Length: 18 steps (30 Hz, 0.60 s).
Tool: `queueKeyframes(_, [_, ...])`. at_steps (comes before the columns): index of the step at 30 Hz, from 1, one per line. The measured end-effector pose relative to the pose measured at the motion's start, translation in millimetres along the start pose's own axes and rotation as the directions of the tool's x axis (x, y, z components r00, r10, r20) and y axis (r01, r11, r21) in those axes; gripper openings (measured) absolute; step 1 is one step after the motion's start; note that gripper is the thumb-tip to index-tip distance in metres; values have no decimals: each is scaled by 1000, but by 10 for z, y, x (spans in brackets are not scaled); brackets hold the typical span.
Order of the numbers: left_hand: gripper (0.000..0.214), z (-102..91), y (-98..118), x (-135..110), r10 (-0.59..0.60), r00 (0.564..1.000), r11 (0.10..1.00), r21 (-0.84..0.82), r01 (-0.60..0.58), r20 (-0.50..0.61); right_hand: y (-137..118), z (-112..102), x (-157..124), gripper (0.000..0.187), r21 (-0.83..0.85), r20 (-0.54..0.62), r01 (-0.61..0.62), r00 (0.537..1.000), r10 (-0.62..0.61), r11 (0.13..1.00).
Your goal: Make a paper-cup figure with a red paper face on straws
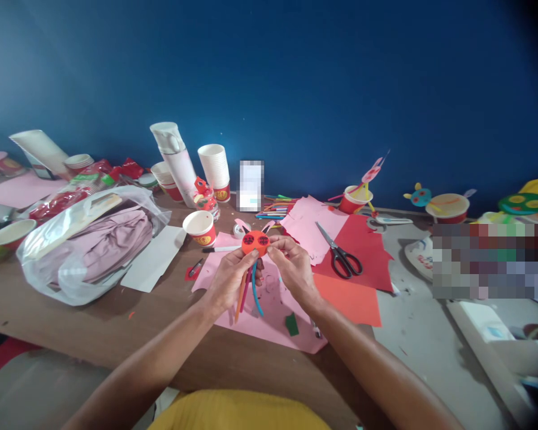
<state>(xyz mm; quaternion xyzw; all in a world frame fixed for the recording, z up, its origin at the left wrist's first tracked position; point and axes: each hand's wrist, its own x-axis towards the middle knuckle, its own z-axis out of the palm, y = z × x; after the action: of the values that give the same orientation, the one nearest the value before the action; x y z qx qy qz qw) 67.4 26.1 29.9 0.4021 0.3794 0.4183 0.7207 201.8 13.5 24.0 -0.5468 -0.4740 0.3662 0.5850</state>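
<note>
Between my two hands is a round orange paper animal face [255, 244] with dark patterned eyes and pink upright ears. My left hand [233, 272] pinches its lower left edge, and several pipe cleaners [255, 289], orange, magenta and blue, hang down below that hand. With thumb and fingers, my right hand [291, 263] grips the face's right edge by the ear. Beneath both hands lies a pink paper sheet [269, 325] with scribbles and a small green paper scrap [292, 324]. Black-handled scissors [341, 254] rest on red paper [367, 263] to the right.
A paper cup [199, 228], a stack of cups [214, 170] and a white flask [177, 164] stand behind to the left. A plastic bag [89, 251] holds folded cloth. Marker pens [275, 209] lie near the blue wall. Cup animals [448, 206] stand at right.
</note>
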Motion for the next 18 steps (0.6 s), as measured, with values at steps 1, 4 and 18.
queueKeyframes(1, [25, 1, 1, 1, -1, 1000, 1000, 0, 1, -3, -1, 1, -1, 11, 0, -1, -1, 1000, 1, 1000])
queueKeyframes(4, [26, 6, 9, -2, -3, 1000, 1000, 4, 3, -13, -4, 3, -4, 12, 4, 2, -2, 1000, 2, 1000])
queueKeyframes(18, [27, -18, -23, 23, 8, 1000, 1000, 13, -8, -22, 23, 6, -17, 12, 29, 22, -13, 1000, 12, 999])
